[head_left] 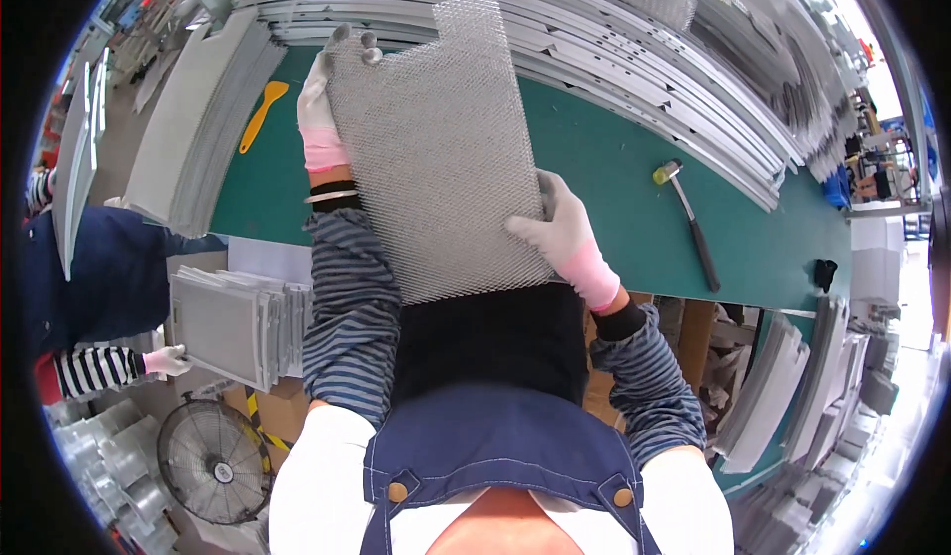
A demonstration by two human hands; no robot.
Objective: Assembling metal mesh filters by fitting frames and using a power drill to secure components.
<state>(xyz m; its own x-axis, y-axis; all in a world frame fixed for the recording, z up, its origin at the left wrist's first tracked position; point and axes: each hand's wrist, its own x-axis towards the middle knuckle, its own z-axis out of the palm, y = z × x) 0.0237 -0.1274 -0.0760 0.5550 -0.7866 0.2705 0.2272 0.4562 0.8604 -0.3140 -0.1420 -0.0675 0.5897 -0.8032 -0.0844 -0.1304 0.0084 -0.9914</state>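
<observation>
A silver expanded-metal mesh sheet (441,149) is held up in front of me, tilted, with a rectangular notch cut from its far left corner. My left hand (319,109), in a white glove with a pink cuff and grey fingertips, grips its left edge near that notch; some fingertips show over the top. On the opposite side my right hand (563,226), gloved likewise, pinches the right edge, thumb lying on the face. The sheet's near end hangs over my dark apron (495,436). Behind it lies the green worktable (584,139).
A yellow scraper (263,116) and a mallet (690,223) with a dark handle lie on the table. Long metal strips (634,80) fill its far side. Panels are stacked at left (193,119). A co-worker's gloved hand (166,360) touches framed panels (233,322); below stands a fan (215,461).
</observation>
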